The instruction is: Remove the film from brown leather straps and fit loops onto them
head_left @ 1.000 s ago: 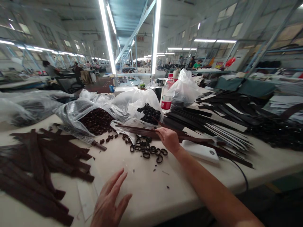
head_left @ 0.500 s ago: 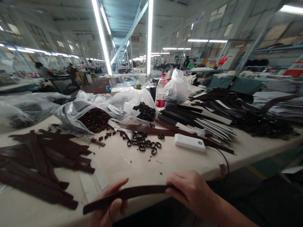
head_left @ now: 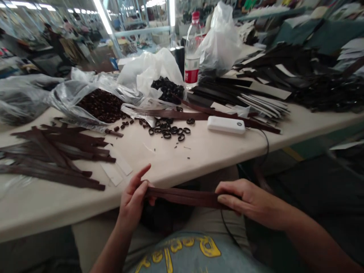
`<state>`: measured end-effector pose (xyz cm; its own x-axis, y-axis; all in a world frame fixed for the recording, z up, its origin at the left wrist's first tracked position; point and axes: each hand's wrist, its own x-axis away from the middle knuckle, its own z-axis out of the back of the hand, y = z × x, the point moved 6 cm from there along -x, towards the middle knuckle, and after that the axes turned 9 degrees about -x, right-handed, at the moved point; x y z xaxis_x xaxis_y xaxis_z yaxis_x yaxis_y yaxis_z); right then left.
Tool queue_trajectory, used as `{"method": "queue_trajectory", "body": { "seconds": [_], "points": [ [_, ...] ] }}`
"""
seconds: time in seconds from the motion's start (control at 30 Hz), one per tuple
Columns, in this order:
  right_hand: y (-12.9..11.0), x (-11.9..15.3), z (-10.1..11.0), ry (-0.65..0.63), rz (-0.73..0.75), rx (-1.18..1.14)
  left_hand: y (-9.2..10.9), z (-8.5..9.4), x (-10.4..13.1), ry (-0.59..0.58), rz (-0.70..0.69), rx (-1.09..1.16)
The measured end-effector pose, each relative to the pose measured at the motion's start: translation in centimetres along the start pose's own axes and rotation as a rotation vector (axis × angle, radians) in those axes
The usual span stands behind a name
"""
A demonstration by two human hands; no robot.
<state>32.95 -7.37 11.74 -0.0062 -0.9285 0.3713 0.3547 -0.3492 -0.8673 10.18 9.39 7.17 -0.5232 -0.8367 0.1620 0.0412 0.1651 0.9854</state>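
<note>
Holding a dark-brown flat leathery strip (head_left: 184, 198) between both hands, off the near edge of the cream tabletop (head_left: 153, 161), above my lap. Head view: my left hand (head_left: 135, 195) is clamped on the strip's left end, thumb pressed on it, one finger pointing out toward the table. My right hand (head_left: 243, 197) is clamped on the right end, thumb on top, fingers beneath. Strip runs roughly level between them. Below it, my grey shirt with yellow lettering (head_left: 182, 254).

On the table, left: a fanned pile of dark-brown strips (head_left: 57, 151); just beside it, flat white slips (head_left: 115, 167). Middle: loose black oval rings (head_left: 174, 130), with small dark scraps nearer me. Beyond, a clear plastic bag (head_left: 64, 96) opens on small dark-brown pieces (head_left: 99, 104); to its right, a white plastic bag (head_left: 153, 70) with black pieces (head_left: 167, 89) at its mouth.

Right of the rings: a white rounded-corner box (head_left: 226, 125), dark cable (head_left: 267, 142) at its right end, long brown strips (head_left: 173, 114) behind it. Farther back, a clear bottle with red cap and red-and-white label (head_left: 192, 57) stands upright beside a bunched white bag (head_left: 220, 41). Far right: heaped black strips (head_left: 298, 62).
</note>
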Motion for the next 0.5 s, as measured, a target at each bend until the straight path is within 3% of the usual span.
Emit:
{"method": "queue_trajectory", "body": {
  "seconds": [0.27,0.37,0.5],
  "points": [
    [1.5,3.3,-2.8,-0.367,-0.178,-0.483,-0.4,-0.9,0.9,-0.094,0.069,-0.045],
    [2.9,2.7,-1.8,-0.269,-0.169,-0.407,-0.6,-1.4,0.7,-0.088,0.103,-0.057],
    [3.1,0.4,0.0,0.047,-0.042,-0.079,-1.3,-2.6,0.6,-0.116,0.106,-0.057]
  ]
}}
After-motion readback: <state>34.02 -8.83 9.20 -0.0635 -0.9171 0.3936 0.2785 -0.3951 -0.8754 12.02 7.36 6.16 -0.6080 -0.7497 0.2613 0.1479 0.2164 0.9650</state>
